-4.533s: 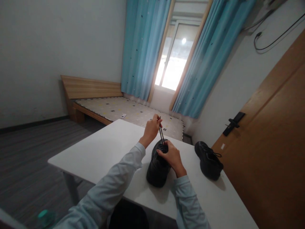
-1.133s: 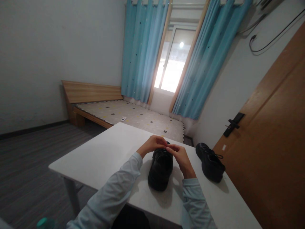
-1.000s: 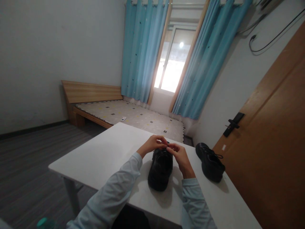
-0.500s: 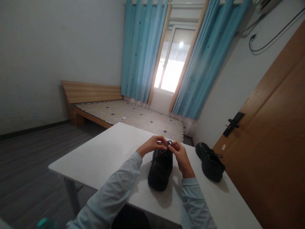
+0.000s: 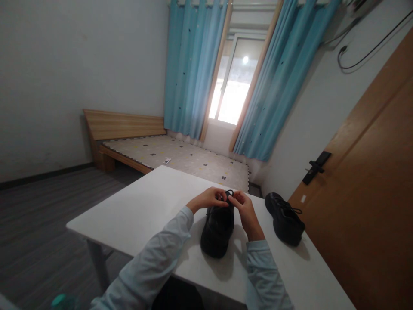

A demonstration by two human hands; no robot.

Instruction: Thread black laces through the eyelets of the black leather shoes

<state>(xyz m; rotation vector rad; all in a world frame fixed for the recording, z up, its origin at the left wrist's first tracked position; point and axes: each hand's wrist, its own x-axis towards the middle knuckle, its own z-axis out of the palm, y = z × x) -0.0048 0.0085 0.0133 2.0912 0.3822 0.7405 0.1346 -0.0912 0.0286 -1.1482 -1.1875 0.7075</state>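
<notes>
One black shoe (image 5: 216, 234), upright on a white table (image 5: 129, 211).
Right hand (image 5: 245, 211) pinches the lace (image 5: 230, 191) over its far half; left hand (image 5: 209, 198), fingers curled alongside, grip indeterminable. Second shoe (image 5: 284, 220), right. Green-capped bottle (image 5: 60, 301), lower left: contents indistinct.

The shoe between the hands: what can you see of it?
The shoe is black, with a smooth, slightly shiny, leather-like upper. It sits sole-down on the white table, one end toward the camera. The left hand and right hand touch its far end beside a small dark loop, hiding most of its lacing.
</notes>
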